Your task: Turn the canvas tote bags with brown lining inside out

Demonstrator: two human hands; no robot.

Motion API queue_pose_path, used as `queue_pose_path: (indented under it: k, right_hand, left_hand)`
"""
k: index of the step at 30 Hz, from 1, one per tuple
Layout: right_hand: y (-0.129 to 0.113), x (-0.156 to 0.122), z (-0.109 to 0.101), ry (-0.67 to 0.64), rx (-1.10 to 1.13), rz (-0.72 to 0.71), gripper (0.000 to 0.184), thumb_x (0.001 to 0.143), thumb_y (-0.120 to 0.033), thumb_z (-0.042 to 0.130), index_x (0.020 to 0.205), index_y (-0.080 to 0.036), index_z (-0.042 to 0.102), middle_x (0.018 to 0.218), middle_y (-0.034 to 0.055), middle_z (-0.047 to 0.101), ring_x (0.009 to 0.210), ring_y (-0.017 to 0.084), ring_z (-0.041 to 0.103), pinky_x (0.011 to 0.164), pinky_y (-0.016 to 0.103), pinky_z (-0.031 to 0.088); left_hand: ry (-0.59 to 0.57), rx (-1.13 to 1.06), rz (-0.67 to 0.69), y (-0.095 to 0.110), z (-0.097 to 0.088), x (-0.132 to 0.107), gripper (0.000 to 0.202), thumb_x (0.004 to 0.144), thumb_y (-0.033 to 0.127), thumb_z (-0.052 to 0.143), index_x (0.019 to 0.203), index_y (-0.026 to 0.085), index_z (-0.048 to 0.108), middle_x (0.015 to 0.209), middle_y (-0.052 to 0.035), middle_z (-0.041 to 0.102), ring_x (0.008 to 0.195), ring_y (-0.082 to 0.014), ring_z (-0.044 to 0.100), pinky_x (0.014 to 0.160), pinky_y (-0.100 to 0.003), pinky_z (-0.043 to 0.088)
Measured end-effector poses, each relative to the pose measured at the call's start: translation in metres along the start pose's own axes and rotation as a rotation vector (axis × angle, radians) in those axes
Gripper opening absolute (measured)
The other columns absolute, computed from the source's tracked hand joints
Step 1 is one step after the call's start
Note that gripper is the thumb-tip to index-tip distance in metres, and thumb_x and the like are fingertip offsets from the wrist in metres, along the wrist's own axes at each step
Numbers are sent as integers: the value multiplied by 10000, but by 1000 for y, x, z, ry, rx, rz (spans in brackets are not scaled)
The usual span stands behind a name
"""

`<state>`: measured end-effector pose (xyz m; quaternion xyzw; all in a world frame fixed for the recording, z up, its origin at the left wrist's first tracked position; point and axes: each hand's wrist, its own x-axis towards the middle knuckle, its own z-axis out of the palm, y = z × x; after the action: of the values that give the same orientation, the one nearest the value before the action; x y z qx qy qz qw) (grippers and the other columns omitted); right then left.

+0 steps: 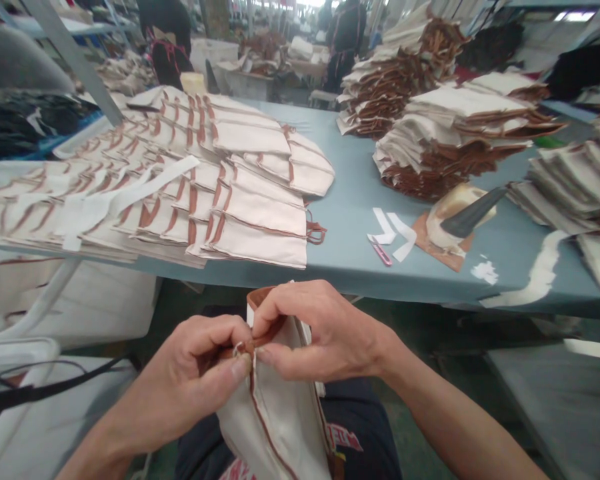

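Observation:
Over my lap I hold a cream canvas pouch (275, 420) edged with brown trim. My left hand (195, 380) is closed, pinching the brown trim at the pouch's top edge between thumb and fingers. My right hand (315, 333) is closed too, gripping the same top edge from the right, fingertips meeting those of the left hand. The pouch hangs down between my wrists, and its lower part runs out of view.
A blue-grey table (350, 220) lies ahead. Overlapping rows of finished pouches (205, 180) cover its left half; tall stacks (445, 127) stand at the right. A small pink snipper (381, 254), white scraps (395, 233) and a cone-shaped tool (467, 217) lie near the front edge. People work in the background.

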<state>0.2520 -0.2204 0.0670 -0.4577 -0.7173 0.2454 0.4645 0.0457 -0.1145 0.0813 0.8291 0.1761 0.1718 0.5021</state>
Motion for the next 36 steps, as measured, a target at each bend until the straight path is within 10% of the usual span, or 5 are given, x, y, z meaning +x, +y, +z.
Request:
queue_pose_path:
  k: [9,21,26,32,36]
  right_hand:
    - [-12,2,-4,-28,-367,-193,153,1104,-168,666,1009,-170,786,950,41,881,874,173,800,853,271,609]
    - [-35,7,-15,-316,-724,-212,206,1106,-107,701,913,-177,690,857,-4,790,802,161,718,680,301,512]
    - [-33,10,-11,-231,-825,-313,333,1062,-20,613,794,-217,614,693,-26,689,624,167,598,528,344,396]
    - [-7,7,7,13,-685,-329,279,968,-58,526,768,-229,616,608,-42,652,574,147,549,539,305,334]
    - [5,7,6,-101,-345,-84,145,888,-166,584,767,-216,647,656,-48,661,589,112,544,574,262,335]
  left_hand:
    - [131,158,177,-6,7,-9,286,919,175,557,638,211,594,550,87,516,461,-68,474,479,-134,376]
    - [2,-94,-12,-12,2,-3,295,876,271,614,593,194,578,547,78,426,488,-77,379,444,-153,311]
    - [-48,-135,-69,-19,0,-6,333,914,330,637,617,191,579,567,70,431,515,-89,376,460,-167,315]
    - [-126,-172,-142,-26,6,-9,356,959,395,628,672,185,608,611,54,462,567,-111,403,509,-188,358]
    - [-137,-131,-94,-29,8,-12,320,944,314,613,652,208,537,597,76,408,543,-98,359,500,-189,317]
